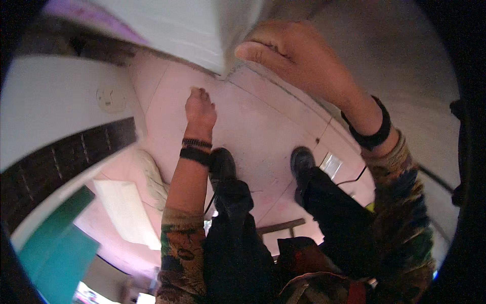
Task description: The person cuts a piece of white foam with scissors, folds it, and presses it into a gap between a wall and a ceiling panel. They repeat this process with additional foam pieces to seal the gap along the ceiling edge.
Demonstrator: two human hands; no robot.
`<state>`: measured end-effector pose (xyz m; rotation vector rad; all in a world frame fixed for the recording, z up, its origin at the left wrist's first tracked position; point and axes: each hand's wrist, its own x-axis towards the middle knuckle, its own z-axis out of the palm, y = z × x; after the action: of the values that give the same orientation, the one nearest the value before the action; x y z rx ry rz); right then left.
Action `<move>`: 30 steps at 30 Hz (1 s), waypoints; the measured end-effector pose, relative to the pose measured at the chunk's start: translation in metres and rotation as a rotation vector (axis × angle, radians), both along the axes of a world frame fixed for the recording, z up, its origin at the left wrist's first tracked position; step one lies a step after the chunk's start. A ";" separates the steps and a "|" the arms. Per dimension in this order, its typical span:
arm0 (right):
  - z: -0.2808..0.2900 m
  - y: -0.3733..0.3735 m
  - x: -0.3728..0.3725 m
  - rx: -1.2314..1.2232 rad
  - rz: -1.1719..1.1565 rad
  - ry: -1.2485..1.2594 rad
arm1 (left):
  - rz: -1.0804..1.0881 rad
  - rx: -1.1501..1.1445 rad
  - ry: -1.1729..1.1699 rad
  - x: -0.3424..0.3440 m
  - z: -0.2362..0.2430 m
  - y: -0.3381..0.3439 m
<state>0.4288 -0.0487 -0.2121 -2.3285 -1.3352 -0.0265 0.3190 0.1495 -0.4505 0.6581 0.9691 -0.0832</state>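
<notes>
I look straight down at my own legs and black shoes (pixel 223 164) on a pink tiled floor (pixel 263 126). My left hand (pixel 200 108) hangs low above the floor with its fingers curled in, holding nothing that I can see. My right hand (pixel 291 53) is raised closer to the camera. Its fingers rest on the edge of a large white flat panel (pixel 177 28) at the top of the view. Both wrists carry dark bands.
A white wall with a round socket plate (pixel 111 99) runs along the left above a dark brick strip (pixel 66 162). A pale cloth (pixel 154 180) lies on the floor. A green surface (pixel 55 248) sits lower left. A thin black cable (pixel 352 180) crosses the floor.
</notes>
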 end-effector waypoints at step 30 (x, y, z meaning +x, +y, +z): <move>-0.165 -0.159 -0.230 -0.235 0.001 0.395 | -2.332 3.300 0.044 0.026 0.054 -0.035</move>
<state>0.1991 -0.2074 -0.3767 -2.3561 -1.1879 0.5886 0.3454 0.1147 -0.3961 -1.6461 0.7443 0.1902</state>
